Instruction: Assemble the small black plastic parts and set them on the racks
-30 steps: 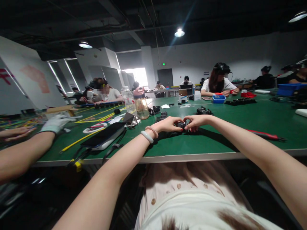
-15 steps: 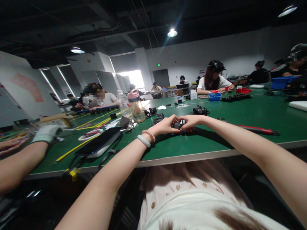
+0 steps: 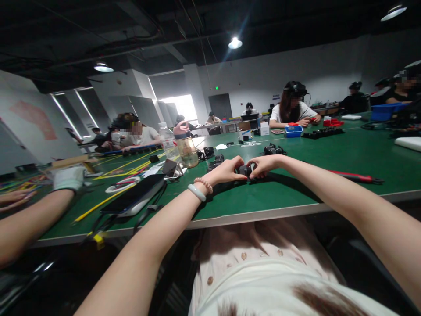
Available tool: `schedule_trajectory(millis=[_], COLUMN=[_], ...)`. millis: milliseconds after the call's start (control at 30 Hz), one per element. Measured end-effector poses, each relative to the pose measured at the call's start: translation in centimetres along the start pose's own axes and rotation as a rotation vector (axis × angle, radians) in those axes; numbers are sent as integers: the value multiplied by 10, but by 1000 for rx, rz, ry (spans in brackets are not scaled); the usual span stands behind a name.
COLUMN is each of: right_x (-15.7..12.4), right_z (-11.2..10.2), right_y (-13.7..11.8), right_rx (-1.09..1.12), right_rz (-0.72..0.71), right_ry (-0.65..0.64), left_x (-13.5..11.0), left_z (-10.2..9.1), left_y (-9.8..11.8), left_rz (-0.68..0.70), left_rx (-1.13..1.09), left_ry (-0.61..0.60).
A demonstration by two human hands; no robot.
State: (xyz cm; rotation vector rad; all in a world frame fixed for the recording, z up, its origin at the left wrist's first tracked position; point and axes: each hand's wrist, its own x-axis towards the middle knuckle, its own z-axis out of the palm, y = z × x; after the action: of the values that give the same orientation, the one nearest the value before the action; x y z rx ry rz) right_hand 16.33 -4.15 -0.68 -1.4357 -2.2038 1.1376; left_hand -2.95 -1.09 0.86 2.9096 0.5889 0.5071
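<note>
My left hand (image 3: 230, 170), with a bead bracelet and a pale bangle on its wrist, pinches a small black part (image 3: 244, 170) over the green table. Thumb and fingers of my right hand (image 3: 265, 165) close on the part's other side. The part's exact kind is too small to make out. Just past my left hand lies a toothed black piece (image 3: 217, 161). Beyond my right hand sits a cluster of black pieces (image 3: 274, 149). A red-and-black tool (image 3: 357, 177) rests to the right, partly behind my right forearm.
Left of my arm lie a phone-like black device (image 3: 133, 196) with cables and yellow strips (image 3: 97, 210). A bottle (image 3: 168, 141) and an amber cup (image 3: 187, 151) stand behind. A co-worker's gloved hand (image 3: 68, 177) is at far left. Farther back is a blue bin (image 3: 294, 131).
My fingers have shifted slightly around the black part, and more of it shows between them. The co-worker's gloved hand at the left has moved a little.
</note>
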Motion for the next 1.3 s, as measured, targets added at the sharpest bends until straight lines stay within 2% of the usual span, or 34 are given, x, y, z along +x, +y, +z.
schedule_trajectory(millis=[633, 1300], right_x=[-3, 0], right_z=[2, 0], right_y=[-7, -5], right_rx=[-77, -166], right_rz=[-19, -56], right_ry=[15, -11], left_x=[-2, 2], left_z=[-3, 4], left_y=[-1, -3], left_rz=[-46, -88], left_rx=[-40, -147], left_ry=[-34, -61])
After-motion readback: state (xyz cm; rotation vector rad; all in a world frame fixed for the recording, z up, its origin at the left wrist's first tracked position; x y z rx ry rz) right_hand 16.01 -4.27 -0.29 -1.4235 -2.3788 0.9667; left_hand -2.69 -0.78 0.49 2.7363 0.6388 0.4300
